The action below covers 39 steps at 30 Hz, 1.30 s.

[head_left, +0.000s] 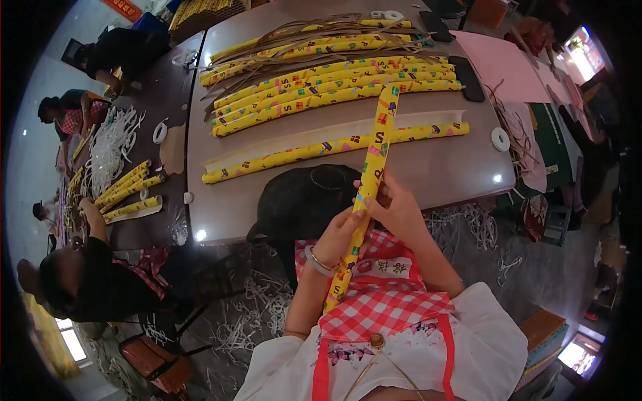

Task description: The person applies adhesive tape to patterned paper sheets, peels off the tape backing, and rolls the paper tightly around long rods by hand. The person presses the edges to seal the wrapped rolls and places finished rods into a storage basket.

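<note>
Both my hands are on one long yellow patterned roll (378, 144), which slants from my apron up over the table edge. My left hand (340, 234) wraps round its lower middle, a bangle on the wrist. Just above and to the right, my right hand (394, 204) has its fingers closed on the same roll. Behind it another yellow roll (287, 155) lies on the table (428, 164) beside a pale curled sheet (267, 142). Farther back several yellow rolls (321, 93) lie side by side, with brown strips (281, 47) over the rear ones.
A black cap (301, 197) is at the table's front edge. White tape (500, 139) and a dark phone-like object (468, 79) lie at the right. People work at the left table (170, 80), one person (73, 274) close by. White strips (254, 311) litter the floor.
</note>
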### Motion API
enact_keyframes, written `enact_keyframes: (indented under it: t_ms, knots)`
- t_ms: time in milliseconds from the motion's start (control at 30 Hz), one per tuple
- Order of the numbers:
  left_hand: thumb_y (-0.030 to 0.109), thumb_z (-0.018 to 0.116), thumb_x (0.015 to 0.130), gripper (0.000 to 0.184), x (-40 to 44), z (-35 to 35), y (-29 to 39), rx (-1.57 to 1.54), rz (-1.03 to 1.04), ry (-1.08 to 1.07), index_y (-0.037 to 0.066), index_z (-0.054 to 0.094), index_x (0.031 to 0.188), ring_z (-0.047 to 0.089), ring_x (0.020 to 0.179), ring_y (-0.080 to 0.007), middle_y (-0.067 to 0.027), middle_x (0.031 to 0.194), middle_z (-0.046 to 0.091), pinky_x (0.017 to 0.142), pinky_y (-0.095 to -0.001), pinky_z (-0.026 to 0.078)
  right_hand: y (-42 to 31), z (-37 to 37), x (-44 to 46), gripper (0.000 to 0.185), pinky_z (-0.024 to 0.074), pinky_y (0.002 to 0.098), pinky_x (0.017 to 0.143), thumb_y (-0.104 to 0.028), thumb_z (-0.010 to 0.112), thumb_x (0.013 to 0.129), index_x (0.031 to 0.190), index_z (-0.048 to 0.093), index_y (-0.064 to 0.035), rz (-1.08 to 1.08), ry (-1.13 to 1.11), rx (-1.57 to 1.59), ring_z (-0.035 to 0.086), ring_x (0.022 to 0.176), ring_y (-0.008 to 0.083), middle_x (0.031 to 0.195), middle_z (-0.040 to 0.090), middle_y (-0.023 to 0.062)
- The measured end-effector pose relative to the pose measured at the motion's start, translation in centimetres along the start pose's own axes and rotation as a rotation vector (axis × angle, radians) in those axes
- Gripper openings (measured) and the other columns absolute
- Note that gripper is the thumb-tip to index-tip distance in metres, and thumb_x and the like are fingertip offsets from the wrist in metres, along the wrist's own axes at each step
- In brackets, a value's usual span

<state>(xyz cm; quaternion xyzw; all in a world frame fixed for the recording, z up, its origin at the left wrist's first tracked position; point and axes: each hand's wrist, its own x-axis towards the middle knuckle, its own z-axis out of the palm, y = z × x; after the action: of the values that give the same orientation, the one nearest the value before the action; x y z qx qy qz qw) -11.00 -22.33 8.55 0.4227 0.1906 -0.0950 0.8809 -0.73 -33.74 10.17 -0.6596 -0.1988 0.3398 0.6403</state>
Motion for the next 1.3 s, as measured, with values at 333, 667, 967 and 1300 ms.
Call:
enact_keyframes:
  t_ms: [333,667,967,1300]
  knots:
    - [0.029,0.037,0.096,0.031,0.0,-0.3,-0.1,0.083,0.026,0.019,0.003,0.047,0.108,0.05,0.054,-0.0098,-0.0036,0.079,0.052,0.048,-0.0199,0.042,-0.2,0.6,-0.2,0.062,0.0462,0.0304,0.088,0.008,0.046,0.082,0.138,0.02,-0.0026,-0.045,-0.031,0.106,0.057,0.102,0.0208,0.119,0.052,0.0151]
    - [0.031,0.039,0.096,0.032,-0.2,-0.1,-0.1,0.201,-0.004,0.063,0.003,0.046,0.108,0.052,0.054,-0.009,-0.0025,0.077,0.052,0.049,-0.0191,0.044,0.2,0.5,-0.1,0.063,0.0457,0.0295,0.088,0.008,0.044,0.081,0.138,0.019,-0.0037,-0.048,-0.084,0.223,0.055,0.102,0.019,0.118,0.051,0.0141]
    - [0.027,0.044,0.095,0.025,1.1,1.8,0.0,0.351,-0.052,-0.026,0.003,0.048,0.099,0.048,0.053,-0.0066,-0.0003,0.074,0.049,0.047,-0.0202,0.04,-0.9,-3.0,-3.0,0.073,0.0344,0.0356,0.099,0.003,0.051,0.076,0.14,0.016,-0.0014,-0.3,0.306,-0.396,0.045,0.116,0.0297,0.128,0.041,0.0199]
    - [0.035,0.055,0.083,0.043,4.7,5.1,3.8,1.051,0.017,-0.309,-0.005,0.049,0.097,0.062,0.067,-0.0279,-0.0193,0.077,0.06,0.06,-0.0339,0.048,-3.2,-7.5,-4.4,0.051,0.0184,0.0513,0.107,-0.011,0.065,0.068,0.117,0.054,-0.0166,-0.768,0.059,-1.474,0.047,0.118,0.022,0.118,0.053,0.0045]
